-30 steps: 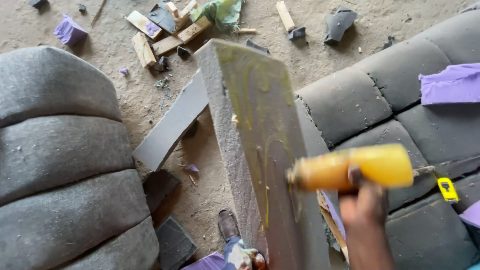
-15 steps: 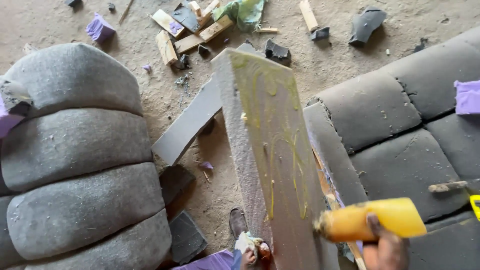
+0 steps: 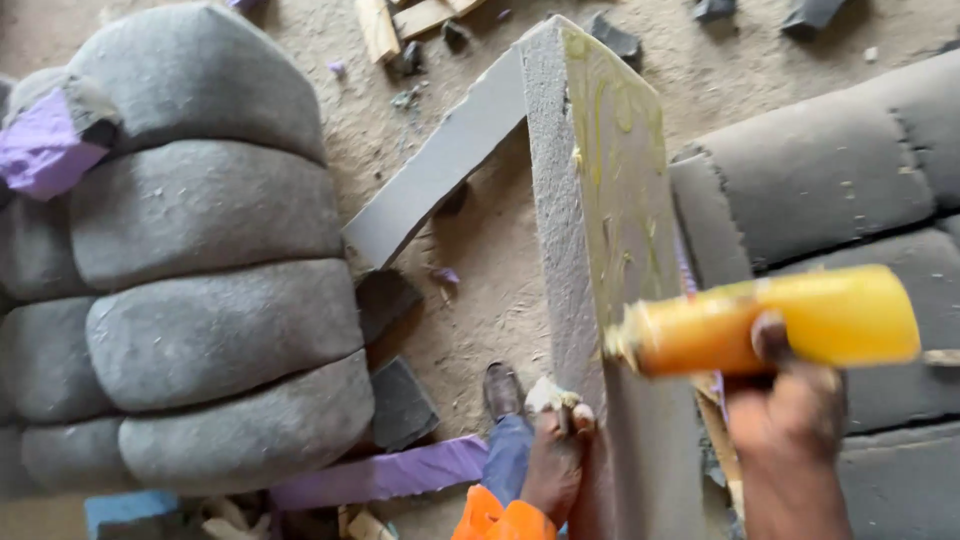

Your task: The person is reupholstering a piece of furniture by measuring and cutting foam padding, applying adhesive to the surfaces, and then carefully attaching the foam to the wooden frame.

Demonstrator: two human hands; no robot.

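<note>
While our right hand (image 3: 790, 420) keeps its grip clamped on the yellow bottle (image 3: 770, 322), its nozzle meets the upright foam slab (image 3: 610, 230) at centre. Our left hand (image 3: 555, 455) clasps the slab's near left edge, with grey cushions (image 3: 200, 280) far left

Grey padded cushions (image 3: 190, 290) lie left, wood scraps (image 3: 400, 20) up top — purple foam strip (image 3: 390, 472) on the sandy floor (image 3: 490, 280).

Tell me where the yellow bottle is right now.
In the head view, the yellow bottle is at lower right, held in the right hand, its tip against the glue-streaked face of the upright grey foam slab.
</note>
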